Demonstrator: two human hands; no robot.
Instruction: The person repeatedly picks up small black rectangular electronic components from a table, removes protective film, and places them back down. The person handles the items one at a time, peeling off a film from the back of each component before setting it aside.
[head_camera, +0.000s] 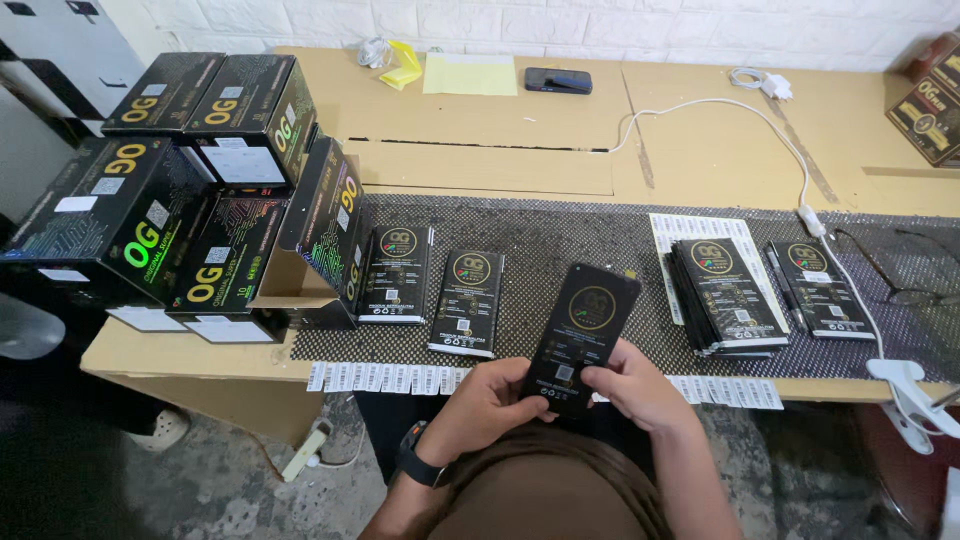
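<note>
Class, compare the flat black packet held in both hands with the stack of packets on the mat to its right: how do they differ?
The held packet is single, lifted off the mat and tilted, gripped by the left hand and right hand. The stack of packets holds several, lies flat on the black mat, untouched. Both are black with a round gold emblem.

Light wooden table, its near half covered by a dark woven mat; black cartons stacked at the left edge. On the mat: two flat black packets left of centre, a stack of packets on a label sheet and one more packet toward the right, spectacles at the right edge. Label strips line the near edge; a phone, yellow paper and white cable lie toward the far edge.
</note>
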